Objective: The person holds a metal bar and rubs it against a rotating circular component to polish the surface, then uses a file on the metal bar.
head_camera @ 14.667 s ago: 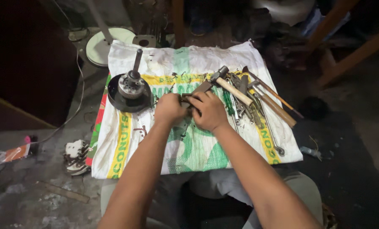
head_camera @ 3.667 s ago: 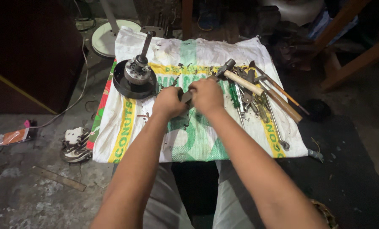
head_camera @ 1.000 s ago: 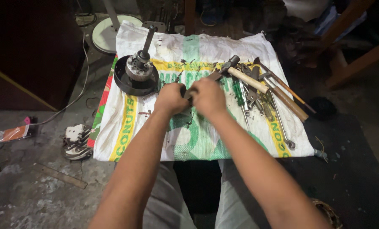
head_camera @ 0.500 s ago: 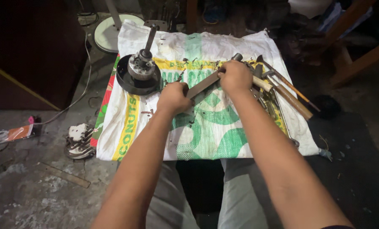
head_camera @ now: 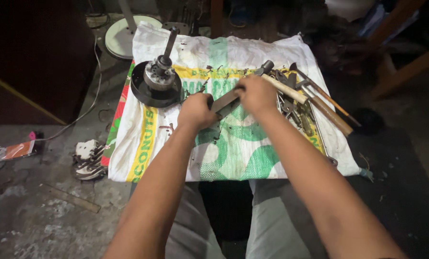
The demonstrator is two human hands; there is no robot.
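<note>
My left hand (head_camera: 196, 111) and my right hand (head_camera: 256, 94) both grip a flat dark metal bar (head_camera: 224, 101) that runs slantwise between them, just above a white woven sack (head_camera: 233, 153) spread on the floor. The left hand closes on the bar's lower left end, the right hand on its upper right end. A round black motor part with a shaft (head_camera: 158, 81) stands on the sack to the left of my left hand. What else my fists may hold is hidden.
A hammer with a wooden handle (head_camera: 291, 91) and several wrenches and rods (head_camera: 315, 108) lie on the sack's right side. A white round fan base (head_camera: 128, 36) sits behind. A small white part (head_camera: 87, 156) and an orange packet (head_camera: 13, 151) lie on the concrete floor at left.
My hands were pressed together over the sack's middle; they have come apart along the metal bar. The right hand reached to the tool pile and has drawn back a little.
</note>
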